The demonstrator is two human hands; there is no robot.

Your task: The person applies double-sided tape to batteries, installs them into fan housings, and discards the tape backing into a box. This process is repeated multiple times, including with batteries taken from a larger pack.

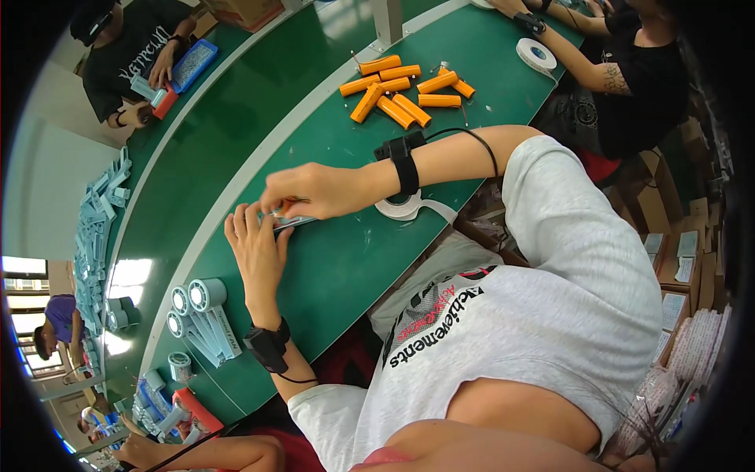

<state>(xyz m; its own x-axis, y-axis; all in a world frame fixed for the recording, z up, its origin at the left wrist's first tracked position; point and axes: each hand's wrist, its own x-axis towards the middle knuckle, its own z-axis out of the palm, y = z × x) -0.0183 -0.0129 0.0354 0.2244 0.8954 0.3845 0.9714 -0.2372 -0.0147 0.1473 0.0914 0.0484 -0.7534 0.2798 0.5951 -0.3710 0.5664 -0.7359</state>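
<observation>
Both my hands meet over the green bench around a pale blue plastic casing [294, 223], mostly hidden by my fingers. My left hand [258, 245] grips its left end, with the fingers bent over it. From the right, my right hand [321, 190] bends down onto the casing, its fingertips pinched on an orange battery [285, 209] of which only a bit shows. Nearer my left wrist lie several pale blue handheld fans [206, 318], side by side with their round heads pointing away. Farther off, beyond my right hand, several orange cylindrical batteries [399, 98] with short wires lie in a loose pile.
A white tape roll [401, 208] lies under my right wrist, its loose end over the bench edge. Another roll [536, 53] sits near a co-worker at right. A metal post [387, 22] rises at the far bench edge. Pale blue casings [98, 236] are heaped at left.
</observation>
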